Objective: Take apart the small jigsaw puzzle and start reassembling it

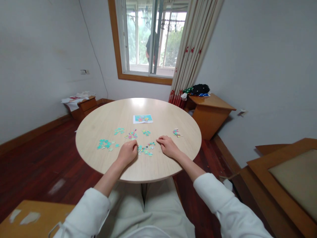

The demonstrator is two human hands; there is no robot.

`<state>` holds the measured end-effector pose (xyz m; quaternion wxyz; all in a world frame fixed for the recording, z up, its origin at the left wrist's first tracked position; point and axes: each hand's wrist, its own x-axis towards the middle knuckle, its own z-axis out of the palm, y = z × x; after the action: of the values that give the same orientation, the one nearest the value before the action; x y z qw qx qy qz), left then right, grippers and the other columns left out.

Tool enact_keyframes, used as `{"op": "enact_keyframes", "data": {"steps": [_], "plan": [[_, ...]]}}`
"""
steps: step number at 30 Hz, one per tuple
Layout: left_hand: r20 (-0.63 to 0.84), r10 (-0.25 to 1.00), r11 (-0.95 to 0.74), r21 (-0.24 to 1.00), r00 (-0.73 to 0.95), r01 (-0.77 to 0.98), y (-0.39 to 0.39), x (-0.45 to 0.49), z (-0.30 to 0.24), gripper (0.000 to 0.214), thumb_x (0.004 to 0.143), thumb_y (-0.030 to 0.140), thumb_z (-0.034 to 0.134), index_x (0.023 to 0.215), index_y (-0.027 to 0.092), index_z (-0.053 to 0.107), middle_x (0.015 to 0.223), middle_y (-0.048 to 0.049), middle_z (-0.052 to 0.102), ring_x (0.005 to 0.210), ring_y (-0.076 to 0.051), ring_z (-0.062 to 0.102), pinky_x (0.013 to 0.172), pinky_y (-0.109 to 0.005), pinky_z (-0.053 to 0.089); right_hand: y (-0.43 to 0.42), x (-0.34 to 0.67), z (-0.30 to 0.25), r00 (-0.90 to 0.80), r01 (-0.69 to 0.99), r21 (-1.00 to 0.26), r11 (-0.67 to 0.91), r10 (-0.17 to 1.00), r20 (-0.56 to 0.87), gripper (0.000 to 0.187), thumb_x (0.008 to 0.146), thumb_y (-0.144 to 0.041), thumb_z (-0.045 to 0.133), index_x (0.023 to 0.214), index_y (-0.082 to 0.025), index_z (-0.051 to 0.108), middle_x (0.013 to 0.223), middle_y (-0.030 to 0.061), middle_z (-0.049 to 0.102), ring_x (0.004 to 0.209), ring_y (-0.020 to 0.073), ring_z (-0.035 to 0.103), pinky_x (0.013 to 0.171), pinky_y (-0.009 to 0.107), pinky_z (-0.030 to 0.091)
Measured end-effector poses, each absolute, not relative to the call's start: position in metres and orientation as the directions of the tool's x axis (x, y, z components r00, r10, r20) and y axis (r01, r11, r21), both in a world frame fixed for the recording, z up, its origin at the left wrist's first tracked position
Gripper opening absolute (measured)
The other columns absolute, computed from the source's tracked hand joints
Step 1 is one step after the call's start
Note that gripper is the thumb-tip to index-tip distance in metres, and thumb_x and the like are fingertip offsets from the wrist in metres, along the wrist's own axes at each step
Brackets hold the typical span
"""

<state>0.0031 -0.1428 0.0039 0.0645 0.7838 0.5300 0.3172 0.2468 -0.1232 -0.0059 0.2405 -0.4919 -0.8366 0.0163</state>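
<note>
Pale walls (pixel 260 59) stood behind the round surface (pixel 109 115), where puzzle pieces (pixel 150 154) lay in a front pile between the left hand (pixel 128 152) and right hand (pixel 169 146). The left was curled, the right loosely bent; whether either held a piece, I could not tell. A picture card (pixel 143 119) lay farther back.

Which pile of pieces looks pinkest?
The pile just beyond the left hand; its pink stands out, while the others look mostly teal or mixed.
</note>
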Motion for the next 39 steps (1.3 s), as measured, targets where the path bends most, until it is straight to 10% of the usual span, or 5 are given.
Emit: {"op": "enact_keyframes", "data": {"steps": [14, 24, 39], "plan": [[0.447, 0.872, -0.436, 0.523, 0.199, 0.733, -0.141, 0.001, 0.005, 0.019, 0.075, 0.014, 0.041, 0.067, 0.019, 0.057, 0.069, -0.0042, 0.066, 0.067, -0.017, 0.060, 0.067, -0.029, 0.043, -0.093, 0.220, -0.006, -0.396, 0.803, -0.334, 0.493, 0.861, 0.319, 0.044, 0.086, -0.010, 0.038, 0.123, -0.021, 0.058, 0.134, 0.0072, 0.053, 0.125, 0.0186, 0.046, 0.102, 0.040, 0.035], [0.460, 0.877, -0.408, 0.559, 0.139, 0.722, -0.141, 0.000, 0.006, 0.019, 0.074, 0.013, 0.040, 0.066, 0.019, 0.057, 0.068, -0.0034, 0.065, 0.067, -0.017, 0.060, 0.067, -0.029, 0.044, -0.130, 0.231, -0.005, -0.413, 0.740, -0.324, 0.590, 0.778, 0.473, 0.029, 0.085, -0.010, 0.045, 0.096, -0.019, 0.070, 0.103, 0.0083, 0.067, 0.100, 0.0187, 0.057, 0.091, 0.036, 0.042], [0.428, 0.884, -0.412, 0.519, 0.190, 0.749, -0.142, 0.002, 0.006, 0.020, 0.074, 0.012, 0.041, 0.067, 0.019, 0.058, 0.068, -0.0037, 0.066, 0.067, -0.017, 0.061, 0.067, -0.029, 0.045, -0.112, 0.227, -0.006, -0.405, 0.838, -0.268, 0.476, 0.870, 0.281, 0.049, 0.086, -0.009, 0.035, 0.131, -0.019, 0.051, 0.137, 0.0103, 0.049, 0.128, 0.0191, 0.044, 0.103, 0.041, 0.033]]}}
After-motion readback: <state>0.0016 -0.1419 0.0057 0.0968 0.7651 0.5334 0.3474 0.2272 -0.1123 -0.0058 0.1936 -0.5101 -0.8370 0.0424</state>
